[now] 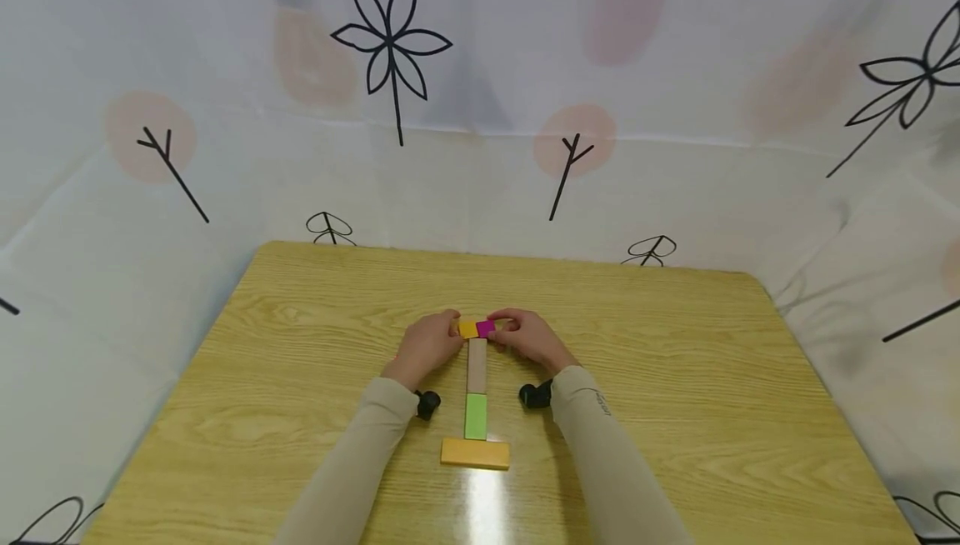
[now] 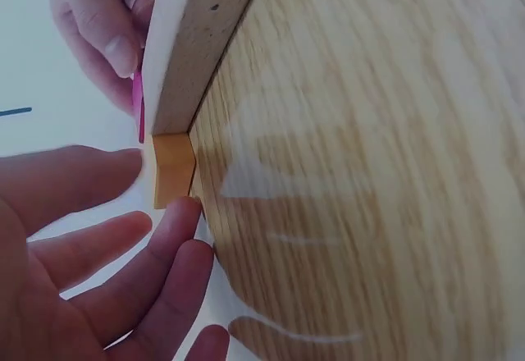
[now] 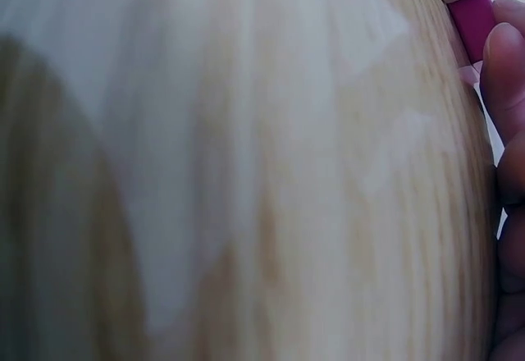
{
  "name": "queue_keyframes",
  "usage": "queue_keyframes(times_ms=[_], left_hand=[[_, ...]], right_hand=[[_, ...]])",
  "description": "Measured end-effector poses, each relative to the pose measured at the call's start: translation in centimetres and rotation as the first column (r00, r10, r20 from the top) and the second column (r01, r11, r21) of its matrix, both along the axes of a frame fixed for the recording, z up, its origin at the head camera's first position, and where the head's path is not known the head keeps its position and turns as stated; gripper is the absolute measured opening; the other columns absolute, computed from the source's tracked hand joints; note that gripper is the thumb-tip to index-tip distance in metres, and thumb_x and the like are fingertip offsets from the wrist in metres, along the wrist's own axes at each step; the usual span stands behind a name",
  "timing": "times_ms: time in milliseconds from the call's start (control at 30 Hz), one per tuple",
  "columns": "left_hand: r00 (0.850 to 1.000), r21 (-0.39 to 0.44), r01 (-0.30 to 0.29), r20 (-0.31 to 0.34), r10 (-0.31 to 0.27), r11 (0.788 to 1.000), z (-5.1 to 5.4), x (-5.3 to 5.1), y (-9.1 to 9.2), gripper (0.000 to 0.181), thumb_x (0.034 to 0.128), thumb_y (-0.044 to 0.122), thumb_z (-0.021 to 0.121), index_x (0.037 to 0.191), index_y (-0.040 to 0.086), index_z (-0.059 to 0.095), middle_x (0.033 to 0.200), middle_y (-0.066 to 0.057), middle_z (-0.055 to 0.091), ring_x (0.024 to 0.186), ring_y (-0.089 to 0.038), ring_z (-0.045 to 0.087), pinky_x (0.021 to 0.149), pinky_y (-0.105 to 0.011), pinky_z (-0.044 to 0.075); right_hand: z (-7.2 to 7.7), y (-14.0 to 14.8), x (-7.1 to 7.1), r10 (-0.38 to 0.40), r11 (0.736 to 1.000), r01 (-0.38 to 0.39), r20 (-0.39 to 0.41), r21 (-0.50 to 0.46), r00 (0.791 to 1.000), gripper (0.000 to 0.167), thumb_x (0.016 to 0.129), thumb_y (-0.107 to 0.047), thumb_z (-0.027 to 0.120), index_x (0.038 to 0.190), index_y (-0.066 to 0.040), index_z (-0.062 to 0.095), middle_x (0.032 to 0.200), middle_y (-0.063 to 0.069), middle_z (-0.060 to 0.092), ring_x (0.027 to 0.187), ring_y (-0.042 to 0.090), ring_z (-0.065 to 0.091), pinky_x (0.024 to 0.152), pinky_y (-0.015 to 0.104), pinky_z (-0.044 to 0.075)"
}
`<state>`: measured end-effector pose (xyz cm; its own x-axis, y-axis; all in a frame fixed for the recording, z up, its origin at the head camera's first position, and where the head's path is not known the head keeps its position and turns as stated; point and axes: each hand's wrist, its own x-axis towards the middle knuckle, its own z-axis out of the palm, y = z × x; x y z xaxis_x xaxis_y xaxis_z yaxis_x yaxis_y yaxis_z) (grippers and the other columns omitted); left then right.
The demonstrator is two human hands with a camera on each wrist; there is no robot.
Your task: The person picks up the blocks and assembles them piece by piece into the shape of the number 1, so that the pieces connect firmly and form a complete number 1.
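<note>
In the head view a yellow block (image 1: 468, 329) and a magenta block (image 1: 486, 328) lie side by side at the far end of a wooden block (image 1: 477, 366). My left hand (image 1: 429, 347) pinches the yellow block from the left, thumb and a fingertip at its outer end; the left wrist view shows this orange-yellow block (image 2: 173, 168) against the wooden block's end. From the right, my right hand (image 1: 531, 338) pinches the magenta block, whose side (image 3: 473, 26) shows beside the fingertips in the right wrist view.
A green block (image 1: 476, 417) continues the line toward the near side, and a long orange block (image 1: 475, 453) lies crosswise at its near end. All rest on a wood-grain table (image 1: 675, 412). Behind it hangs a white patterned cloth (image 1: 480, 187).
</note>
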<state>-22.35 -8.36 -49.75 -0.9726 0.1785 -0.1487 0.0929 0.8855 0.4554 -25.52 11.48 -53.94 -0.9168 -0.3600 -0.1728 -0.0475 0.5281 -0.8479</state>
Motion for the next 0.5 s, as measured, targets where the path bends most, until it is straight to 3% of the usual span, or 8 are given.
queue_keyframes(times_ms=[200,333,433,500], left_hand=[[1.0,0.082,-0.002,-0.022,0.004,0.997,0.0,0.5,-0.7,0.039,0.0858,0.027,0.055,0.122,0.012,0.052,0.084,0.005,0.058,0.071,-0.011,0.051,0.066,-0.031,0.042],[0.994,0.168,-0.071,-0.068,0.084,0.983,-0.1,1.1,-1.9,0.035,0.0871,0.028,0.054,0.119,0.015,0.055,0.09,0.004,0.059,0.075,-0.012,0.052,0.069,-0.032,0.043],[0.984,0.248,-0.133,-0.08,0.157,0.96,0.4,1.7,-2.9,0.033,0.0878,0.028,0.054,0.118,0.015,0.057,0.093,0.002,0.059,0.077,-0.014,0.052,0.071,-0.032,0.043],[0.982,0.289,-0.141,-0.081,0.171,0.947,0.6,2.1,-3.4,0.033,0.0879,0.027,0.055,0.118,0.014,0.057,0.095,0.0,0.059,0.08,-0.016,0.053,0.073,-0.035,0.043]], right_hand=[[0.0,0.0,-0.1,-0.004,1.0,0.004,-0.005,0.022,1.0,0.034,0.081,-0.034,0.065,0.113,-0.025,0.058,0.07,0.002,0.063,0.047,0.013,0.042,0.046,0.026,0.034],[0.1,-0.1,0.0,-0.002,1.0,0.002,-0.001,0.015,1.0,0.034,0.081,-0.034,0.065,0.112,-0.025,0.058,0.071,0.002,0.063,0.047,0.014,0.042,0.046,0.026,0.034],[0.1,0.0,0.0,0.003,1.0,-0.003,0.001,0.004,1.0,0.033,0.081,-0.034,0.065,0.112,-0.025,0.058,0.072,0.003,0.062,0.047,0.014,0.041,0.045,0.026,0.034],[0.0,0.1,0.0,0.009,1.0,-0.009,-0.001,-0.001,1.0,0.034,0.081,-0.034,0.064,0.113,-0.025,0.058,0.072,0.003,0.062,0.047,0.014,0.04,0.046,0.026,0.034]])
